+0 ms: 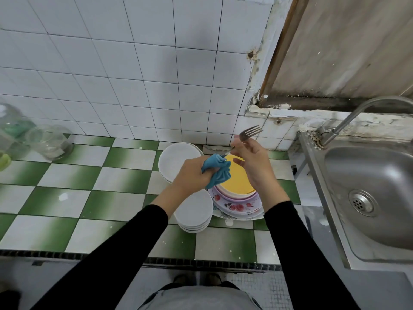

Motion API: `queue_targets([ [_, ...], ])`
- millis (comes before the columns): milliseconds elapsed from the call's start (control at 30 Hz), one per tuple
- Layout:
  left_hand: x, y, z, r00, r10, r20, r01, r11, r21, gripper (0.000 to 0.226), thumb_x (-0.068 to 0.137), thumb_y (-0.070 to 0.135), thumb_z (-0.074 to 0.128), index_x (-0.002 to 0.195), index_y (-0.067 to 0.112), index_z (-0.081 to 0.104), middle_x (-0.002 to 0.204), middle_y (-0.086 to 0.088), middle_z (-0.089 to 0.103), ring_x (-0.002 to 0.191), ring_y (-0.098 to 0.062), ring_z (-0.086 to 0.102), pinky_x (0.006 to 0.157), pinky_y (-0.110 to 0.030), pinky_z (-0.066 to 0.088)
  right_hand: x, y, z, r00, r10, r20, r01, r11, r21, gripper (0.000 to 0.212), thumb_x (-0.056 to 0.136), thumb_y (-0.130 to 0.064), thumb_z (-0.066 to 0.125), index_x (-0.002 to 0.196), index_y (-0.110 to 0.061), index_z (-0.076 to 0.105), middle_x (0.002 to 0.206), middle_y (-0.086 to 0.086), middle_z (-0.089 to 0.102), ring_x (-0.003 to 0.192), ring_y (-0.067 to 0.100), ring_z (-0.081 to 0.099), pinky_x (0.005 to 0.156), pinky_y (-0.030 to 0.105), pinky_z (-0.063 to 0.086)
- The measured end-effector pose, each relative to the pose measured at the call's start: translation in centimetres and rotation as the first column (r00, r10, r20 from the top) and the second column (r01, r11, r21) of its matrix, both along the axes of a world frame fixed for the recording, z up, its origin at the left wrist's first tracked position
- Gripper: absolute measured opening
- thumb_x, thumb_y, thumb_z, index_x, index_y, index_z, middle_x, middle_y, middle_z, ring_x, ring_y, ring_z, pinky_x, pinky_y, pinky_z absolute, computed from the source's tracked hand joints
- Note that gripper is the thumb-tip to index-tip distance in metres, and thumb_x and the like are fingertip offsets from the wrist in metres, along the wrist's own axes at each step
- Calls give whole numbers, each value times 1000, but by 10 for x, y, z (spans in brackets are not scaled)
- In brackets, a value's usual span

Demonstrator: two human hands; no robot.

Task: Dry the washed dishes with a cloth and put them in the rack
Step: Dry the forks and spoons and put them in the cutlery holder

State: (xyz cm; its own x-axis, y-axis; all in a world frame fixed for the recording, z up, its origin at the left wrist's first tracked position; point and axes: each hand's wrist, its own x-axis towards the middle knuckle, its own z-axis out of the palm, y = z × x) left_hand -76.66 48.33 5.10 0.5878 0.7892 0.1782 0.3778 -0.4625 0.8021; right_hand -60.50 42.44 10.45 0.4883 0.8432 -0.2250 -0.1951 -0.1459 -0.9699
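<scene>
The left hand [192, 173] clenched a soft, crumpled blue cloth [218, 170] round the handle end of a thin steel fork [249, 133], held above the stacked round plates [237, 182] on the green-and-white tiled counter [67, 175]. The fork was probably light, stiff and slick while wet, its tines pointing up. The right hand [254, 162] pinched its neck below the tines, probably the surest hold.

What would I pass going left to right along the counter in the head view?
A glass jar → blue cloth → right hand pinching the fork → sink.
</scene>
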Motion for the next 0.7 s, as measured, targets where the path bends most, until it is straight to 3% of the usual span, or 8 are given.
queue_targets([
  [67,0,-6,1,1000,-9,7,9,999,-52,15,84,31,55,85,19,64,63,9,57,57,-4,52,60,-15,42,-1,1,-1,998,14,61,-13,1000,-9,9,97,-25,64,104,-20,67,95,1,68,83,9,65,74,26,51],
  [200,-1,-13,-4,998,16,54,-6,983,-183,34,82,46,57,91,16,68,77,-8,68,70,-23,61,69,-32,50,-3,-1,-3,993,8,120,-6,1000,-17,10,97,-25,65,89,-19,66,87,0,67,86,14,65,71,26,47],
  [300,2,-11,6,998,6,64,6,982,-190,2,89,29,66,90,28,65,76,-1,67,66,-11,58,68,-26,48,-4,-1,-5,995,-5,103,5,1000,-2,13,97,-24,65,85,-17,65,84,-1,66,87,16,63,71,26,47],
  [400,7,-8,17,1000,3,18,-1,992,-127,7,93,22,64,92,29,61,72,14,61,65,-2,56,66,-20,47,-9,-3,-10,998,36,60,-37,999,30,15,94,-20,68,82,-12,66,81,4,65,77,16,61,68,27,50],
  [533,8,-12,16,999,30,29,-26,988,-151,9,92,24,64,88,31,61,71,15,61,64,-1,56,66,-20,47,-12,-5,-7,983,115,145,-118,993,11,19,94,-19,68,76,-13,69,72,-2,66,68,10,60,63,22,48],
  [633,6,-16,11,995,48,83,-30,978,-206,3,85,36,60,86,33,62,74,5,67,64,-3,57,67,-23,49,-5,-2,3,981,75,176,-76,997,-3,18,96,-18,66,79,-18,69,76,-3,67,79,14,60,67,26,46],
  [700,3,-16,8,993,54,103,-27,969,-244,13,83,38,59,89,29,65,80,-5,70,72,-15,62,72,-28,52,-1,-1,14,994,14,107,-16,1000,20,15,98,-19,63,84,-18,67,85,1,67,84,15,61,70,26,46],
])
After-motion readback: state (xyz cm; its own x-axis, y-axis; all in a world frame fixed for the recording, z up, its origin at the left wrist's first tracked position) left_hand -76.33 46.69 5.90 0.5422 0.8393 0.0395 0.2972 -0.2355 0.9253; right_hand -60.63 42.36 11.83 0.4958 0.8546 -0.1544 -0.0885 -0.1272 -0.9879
